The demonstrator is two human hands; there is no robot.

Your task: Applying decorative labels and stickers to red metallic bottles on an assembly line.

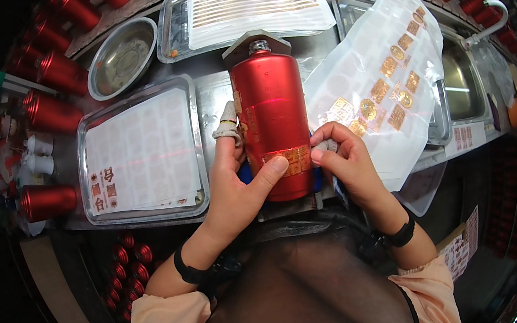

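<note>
A glossy red bottle (270, 111) lies with its clear neck pointing away from me, the neck end against a metal holder (238, 51). My left hand (239, 186) grips the bottle's left side, its thumb pressed on a gold decal (297, 160) near the base. One left finger wears a whitish finger cover (227, 123). At the bottle's lower right edge, my right hand (345, 157) is closed in a pinch beside the decal's right end. A whitish covering shows on a right finger too. Whatever lies between those fingertips is too small to make out.
A tray (84, 183) of white decal sheets stands left, near a metal bowl (123, 58). Behind is a tray (172, 39) with gold-striped sheets. A large gold decal sheet (384, 81) lies right, by a sink (466, 87). Red bottles (50, 201) stand around the edges.
</note>
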